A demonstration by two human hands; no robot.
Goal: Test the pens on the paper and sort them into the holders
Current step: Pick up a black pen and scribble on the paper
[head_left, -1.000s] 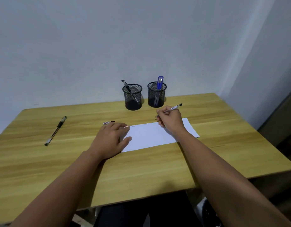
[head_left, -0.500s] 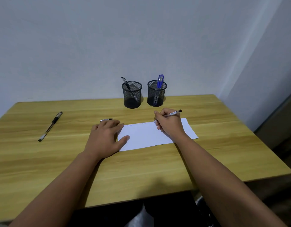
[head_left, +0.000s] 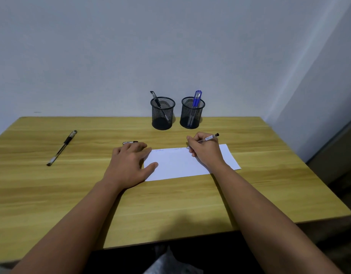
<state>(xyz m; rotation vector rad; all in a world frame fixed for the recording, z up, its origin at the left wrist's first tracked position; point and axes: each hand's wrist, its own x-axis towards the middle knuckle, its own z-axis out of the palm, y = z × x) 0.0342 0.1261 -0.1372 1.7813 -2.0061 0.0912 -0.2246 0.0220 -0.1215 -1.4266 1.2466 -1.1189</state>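
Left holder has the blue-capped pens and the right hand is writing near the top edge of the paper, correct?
Not quite. The head view shows the blue-capped pens in the right holder; the left holder has one black pen. The rest holds: the right hand is writing near the top edge of the paper.

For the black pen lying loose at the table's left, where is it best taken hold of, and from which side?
Probably at the dark grip section of the black pen, pinched from above across the barrel. It lies flat on the table, slanted with its tip end toward the near-left, with nothing beside it. The left hand, flat on the paper, is nearer.
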